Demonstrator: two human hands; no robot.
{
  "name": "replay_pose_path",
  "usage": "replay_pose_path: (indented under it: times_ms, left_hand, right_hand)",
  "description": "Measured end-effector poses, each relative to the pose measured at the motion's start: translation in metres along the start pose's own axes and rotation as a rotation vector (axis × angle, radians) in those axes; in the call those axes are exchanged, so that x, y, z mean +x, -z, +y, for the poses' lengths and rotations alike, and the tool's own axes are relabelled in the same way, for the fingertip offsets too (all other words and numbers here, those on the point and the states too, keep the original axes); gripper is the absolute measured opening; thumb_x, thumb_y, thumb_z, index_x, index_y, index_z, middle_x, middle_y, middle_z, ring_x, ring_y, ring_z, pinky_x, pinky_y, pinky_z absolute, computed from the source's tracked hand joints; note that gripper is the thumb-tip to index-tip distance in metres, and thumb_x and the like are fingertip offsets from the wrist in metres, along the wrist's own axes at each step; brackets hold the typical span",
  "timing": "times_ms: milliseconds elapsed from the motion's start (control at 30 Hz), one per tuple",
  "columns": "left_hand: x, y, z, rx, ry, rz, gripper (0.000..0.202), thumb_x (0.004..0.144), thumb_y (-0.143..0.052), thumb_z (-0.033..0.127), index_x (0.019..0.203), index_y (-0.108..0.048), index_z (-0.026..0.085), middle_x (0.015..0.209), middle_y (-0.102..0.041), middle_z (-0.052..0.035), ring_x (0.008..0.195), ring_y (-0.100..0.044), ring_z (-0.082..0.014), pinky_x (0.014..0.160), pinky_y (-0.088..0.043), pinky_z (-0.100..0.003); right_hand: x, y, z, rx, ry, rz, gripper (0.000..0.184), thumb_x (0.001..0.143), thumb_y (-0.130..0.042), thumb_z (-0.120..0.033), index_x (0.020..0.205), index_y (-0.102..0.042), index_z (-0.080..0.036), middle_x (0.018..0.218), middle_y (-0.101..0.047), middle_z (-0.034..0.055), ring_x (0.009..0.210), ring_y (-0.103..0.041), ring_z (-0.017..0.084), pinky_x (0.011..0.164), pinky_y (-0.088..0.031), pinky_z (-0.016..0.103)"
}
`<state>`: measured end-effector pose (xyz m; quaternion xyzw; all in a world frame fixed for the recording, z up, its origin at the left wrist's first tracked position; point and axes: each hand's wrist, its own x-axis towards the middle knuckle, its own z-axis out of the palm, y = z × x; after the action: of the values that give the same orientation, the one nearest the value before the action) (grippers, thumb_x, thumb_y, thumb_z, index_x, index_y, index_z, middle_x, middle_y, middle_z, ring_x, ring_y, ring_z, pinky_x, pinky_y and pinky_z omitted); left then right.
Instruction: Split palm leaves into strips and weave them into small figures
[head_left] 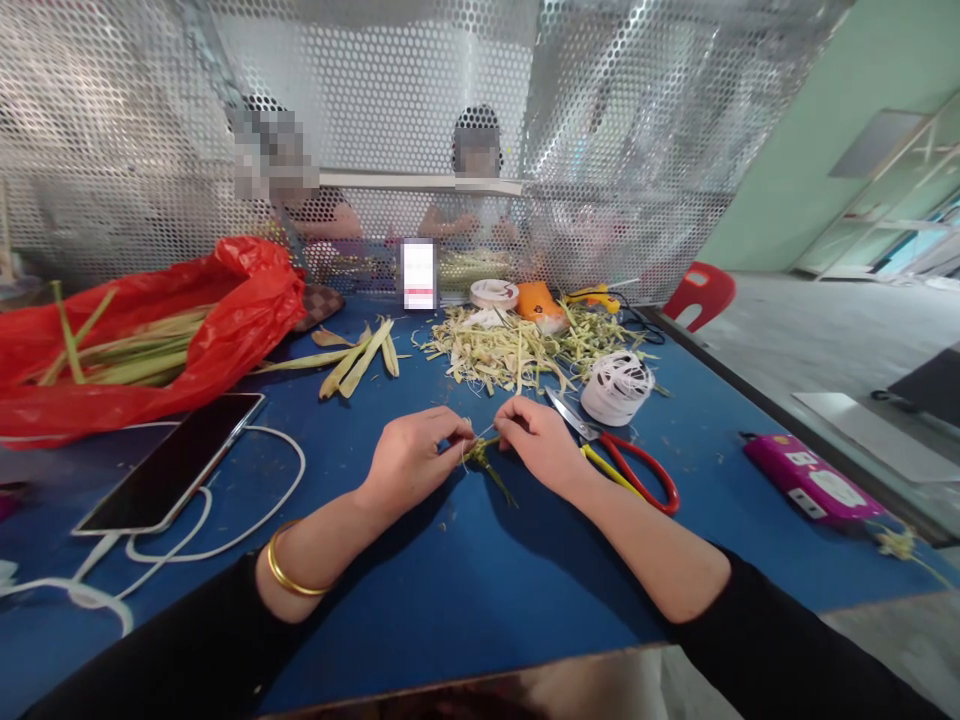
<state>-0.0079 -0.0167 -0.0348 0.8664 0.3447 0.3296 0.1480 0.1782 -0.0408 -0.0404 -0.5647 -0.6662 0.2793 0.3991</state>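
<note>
My left hand (416, 455) and my right hand (541, 442) meet over the blue table (465, 590). Both pinch a small green woven leaf piece (486, 462) between their fingertips, with thin white thread around it. The piece's stem points down toward me. A gold bangle (285, 578) sits on my left wrist. Red-handled scissors (626, 462) lie just right of my right hand. A spool of white thread (616, 386) stands beyond the scissors.
A heap of leaf trimmings (517, 348) lies mid-table, with loose leaf strips (360, 365) to its left. A red bag of leaves (142, 335) is far left, a phone (176, 462) with white cable beside it. A pink case (814, 482) lies right. Two people sit behind a perforated screen.
</note>
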Motion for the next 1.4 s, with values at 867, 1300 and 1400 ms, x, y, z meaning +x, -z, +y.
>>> replay_pose_path:
  times_ms: [867,1300,1400]
  left_hand:
    - [0.004,-0.001,-0.005,0.008,0.328,-0.049,0.015,0.075,-0.055,0.025,0.063,-0.063,0.019,0.059,-0.062,0.0027,0.054,-0.053,-0.0117,0.051,-0.036,-0.022]
    - [0.007,0.002,0.003,-0.784,0.428,-0.212,0.021,0.076,-0.059,0.030,0.063,-0.048,0.018,0.071,-0.064,-0.0012,0.057,-0.051,-0.0092,0.055,-0.040,-0.023]
    - [0.006,0.001,0.002,-0.806,0.437,-0.277,0.020,0.081,-0.055,0.033,0.068,-0.050,0.018,0.060,-0.058,0.0024,0.050,-0.044,-0.0077,0.051,-0.034,-0.022]
  right_hand:
    - [-0.010,0.009,-0.015,0.204,0.163,-0.153,0.016,0.086,-0.043,-0.017,0.071,-0.047,-0.020,0.094,-0.067,0.0049,0.075,-0.060,0.014,0.069,-0.044,0.028]
    - [-0.004,-0.003,-0.003,0.344,0.009,-0.236,0.015,0.088,-0.043,-0.022,0.073,-0.044,-0.021,0.058,-0.048,-0.0069,0.050,-0.047,0.010,0.053,-0.040,0.023]
    - [-0.005,-0.003,-0.004,0.352,0.012,-0.240,0.015,0.088,-0.044,-0.023,0.073,-0.044,-0.021,0.059,-0.049,-0.0067,0.050,-0.047,0.010,0.053,-0.039,0.023]
